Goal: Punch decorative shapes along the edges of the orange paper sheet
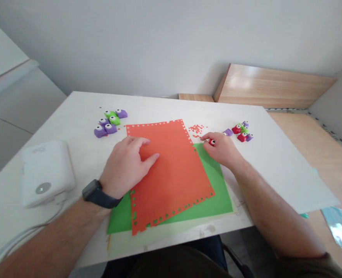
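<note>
On the white table (263, 166), the left hand (126, 166) lies spread on a red-orange punched paper sheet (173, 181) over green card (217, 193). The right hand (220, 148) pinches a small red craft punch (211, 142) beside the sheet's right edge. More craft punches (109, 122) cluster near the far edge, a white box (46, 173) sits left, and a wooden panel (275, 87) leans against the wall (159, 46).

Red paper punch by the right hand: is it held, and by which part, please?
Yes, the right hand holds the small red craft punch in its curled fingers. Only one end shows, so the exact place of the hold cannot be told.
</note>
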Demonstrator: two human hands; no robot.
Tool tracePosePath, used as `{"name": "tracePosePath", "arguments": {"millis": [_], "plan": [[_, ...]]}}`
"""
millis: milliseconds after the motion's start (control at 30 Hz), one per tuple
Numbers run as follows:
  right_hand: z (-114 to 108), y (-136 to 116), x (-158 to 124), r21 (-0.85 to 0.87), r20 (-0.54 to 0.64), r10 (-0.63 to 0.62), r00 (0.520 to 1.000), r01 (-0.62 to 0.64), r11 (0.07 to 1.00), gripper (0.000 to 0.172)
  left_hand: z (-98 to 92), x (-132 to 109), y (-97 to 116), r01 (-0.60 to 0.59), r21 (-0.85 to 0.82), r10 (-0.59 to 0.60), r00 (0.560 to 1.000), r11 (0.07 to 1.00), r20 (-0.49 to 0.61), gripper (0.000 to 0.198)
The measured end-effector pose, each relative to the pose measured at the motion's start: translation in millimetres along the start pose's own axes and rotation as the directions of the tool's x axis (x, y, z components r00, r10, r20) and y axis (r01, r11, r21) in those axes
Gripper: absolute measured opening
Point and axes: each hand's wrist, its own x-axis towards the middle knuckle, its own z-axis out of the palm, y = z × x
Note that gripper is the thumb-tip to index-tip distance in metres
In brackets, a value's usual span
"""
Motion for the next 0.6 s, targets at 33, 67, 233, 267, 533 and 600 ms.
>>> {"name": "tracePosePath", "arguments": {"millis": [33,67,233,267,533,600], "plan": [[-1,-2,-1,0.03,0.01,-0.006,1.0,0.006,1.0,0.03,0.2,0,-2,0.015,0.013,-0.015,1.0,1.0,0.001,0.032],[-1,-3,-2,0.055,0.027,-0.022,0.999,0.02,0.998,0.028,0.4,0,-4,0.033,0.028,-0.033,0.999,0.999,0.004,0.035],[-1,-4,-7,0.073,0.114,-0.132,0.985,0.124,0.99,0.027,1.8,0,-12,0.095,0.08,-0.096,0.995,0.992,0.015,0.045],[-1,-4,-8,0.07,0.129,-0.141,0.982,0.133,0.989,0.028,2.2,0,-13,0.098,0.074,-0.099,0.995,0.992,0.007,0.045],[5,-5,-9,0.077,0.161,-0.17,0.972,0.159,0.984,0.032,0.0,2,-7,0.191,0.016,-0.191,0.981,0.982,0.022,0.055],[7,-4,-8,0.066,0.147,-0.174,0.974,0.166,0.984,0.028,-1.6,4,-5,0.251,0.006,-0.251,0.967,0.968,0.039,0.058]]}}
